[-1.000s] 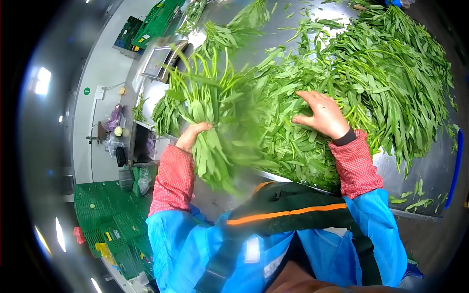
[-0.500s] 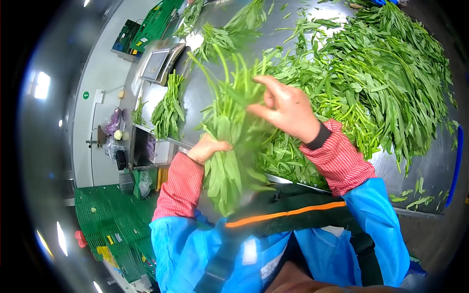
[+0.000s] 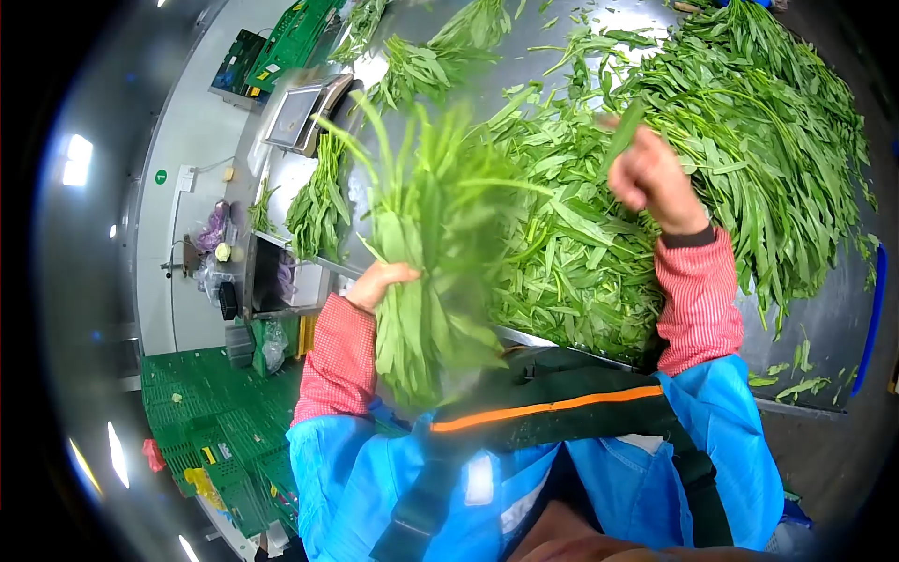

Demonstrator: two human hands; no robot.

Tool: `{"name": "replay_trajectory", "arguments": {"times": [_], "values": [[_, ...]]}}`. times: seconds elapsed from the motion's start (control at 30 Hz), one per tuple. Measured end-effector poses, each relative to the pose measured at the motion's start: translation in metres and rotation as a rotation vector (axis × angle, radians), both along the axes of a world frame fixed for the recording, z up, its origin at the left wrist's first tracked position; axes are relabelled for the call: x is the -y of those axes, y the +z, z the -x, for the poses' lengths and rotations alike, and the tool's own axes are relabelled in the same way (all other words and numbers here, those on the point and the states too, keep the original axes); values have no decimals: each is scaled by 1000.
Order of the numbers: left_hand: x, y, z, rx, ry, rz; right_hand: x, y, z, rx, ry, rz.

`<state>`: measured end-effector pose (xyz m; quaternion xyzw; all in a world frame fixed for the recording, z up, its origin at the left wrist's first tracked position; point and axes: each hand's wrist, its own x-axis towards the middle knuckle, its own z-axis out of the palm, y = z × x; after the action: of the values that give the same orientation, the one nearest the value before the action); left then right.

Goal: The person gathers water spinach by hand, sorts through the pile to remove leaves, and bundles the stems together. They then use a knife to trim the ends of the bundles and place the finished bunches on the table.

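My left hand is wrapped around the middle of a bunch of water spinach, its cut stems pointing up and away and its leaves hanging toward my apron. Part of the bunch is blurred. Out to the right, my right hand is closed with a single green leaf pinched at its fingers. Beneath that hand lies a heap of loose leaves and stems on the metal table.
A large pile of water spinach covers the table's right side. Smaller bunches lie at the left beside a scale. Green crates stand low at the left, and another green crate is at the far left.
My right hand has moved right, away from the bunch, carrying a leaf over the heap. My left hand, still gripping the bunch, has shifted slightly left.
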<state>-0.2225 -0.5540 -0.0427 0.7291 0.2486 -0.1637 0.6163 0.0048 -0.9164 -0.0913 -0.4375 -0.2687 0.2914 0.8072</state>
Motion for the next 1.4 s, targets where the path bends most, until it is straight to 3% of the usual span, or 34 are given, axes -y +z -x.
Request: {"name": "replay_trajectory", "arguments": {"times": [0.07, 0.13, 0.17, 0.2, 0.27, 0.33, 0.4, 0.47, 0.53, 0.7, 0.8, 0.83, 0.9, 0.93, 1.0, 1.07, 1.13, 1.2, 1.27, 1.33, 1.4], "values": [[-7, 5, 2, -104, 198, 189, -13, -2, 31, 254, -29, 537], [-7, 9, -4, -63, 331, 391, -19, -4, 36, 601, -52, 824], [-4, 10, -5, 19, 353, 464, -20, -1, 41, 307, 146, 714], [-9, 15, -7, 14, 327, 496, -23, -6, 42, 225, 242, 665], [-10, 21, -8, 24, 340, 489, -34, -18, 54, 120, 364, 568], [-3, 25, -9, 81, 286, 456, -48, -27, 64, 221, 451, 619], [-16, 15, -4, 92, 206, 422, -60, -43, 69, 187, 337, 493], [-32, 4, 3, 73, 113, 433, -62, -30, 60, -8, 65, 369], [-25, 2, 10, 75, 95, 463, -67, -29, 45, -17, -162, 305], [-14, -18, 17, 207, 14, 543, -82, -6, 42, 44, -226, 212], [-28, -20, 17, 171, -10, 611, -68, -1, 45, -157, -180, 114], [-25, -13, 12, 150, -13, 641, -60, -14, 39, -88, 18, 3], [3, 1, 7, 235, 120, 598, -65, -23, 48, 78, 140, 96], [-22, -23, 7, 214, 59, 801, -67, -24, 53, 162, 195, 142], [-6, -21, 7, 191, 203, 624, -80, -24, 63, 182, 346, 355], [14, -13, -1, 162, 224, 547, -98, -27, 75, 253, 283, 422], [22, -14, -6, 139, 175, 552, -120, -41, 92, 412, 70, 282], [24, -15, -7, 127, 163, 557, -127, -53, 93, 471, 7, 250], [24, -15, -5, 109, 171, 550, -130, -66, 74, 435, 99, 324], [11, -16, 1, 108, 158, 563, -120, -102, 49, 775, -411, 364], [6, -13, 4, 114, 168, 553, -96, -97, 44, 277, -204, 636]]}}
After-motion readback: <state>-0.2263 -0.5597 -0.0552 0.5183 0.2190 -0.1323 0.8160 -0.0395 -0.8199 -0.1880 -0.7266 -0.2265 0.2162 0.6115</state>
